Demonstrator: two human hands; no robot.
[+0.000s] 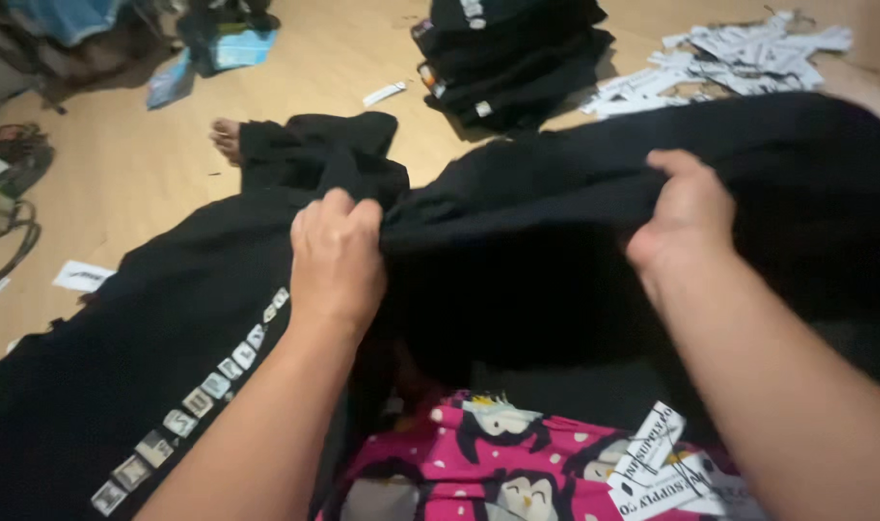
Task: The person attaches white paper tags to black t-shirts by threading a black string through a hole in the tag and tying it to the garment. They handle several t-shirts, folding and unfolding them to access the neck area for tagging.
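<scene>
- Fingers of left hand (336, 259) and right hand (686, 220) curl tight, pinching the black cloth (517, 251) along its top edge.
- Folded stack (512, 58) and tags (739, 53) lie beyond on wood floor (121, 174).

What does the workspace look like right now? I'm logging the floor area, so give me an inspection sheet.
Surface: wooden floor, mostly covered by cloth.
Job's things: black garment, stretched between both hands.
Clutter: stack of folded black garments; heap of white paper tags; loose tags on pink penguin-print fabric.
Hands: left hand and right hand, both gripping the garment's edge.
Cables: nothing seen.
Surroundings: bare foot; sandals.
</scene>
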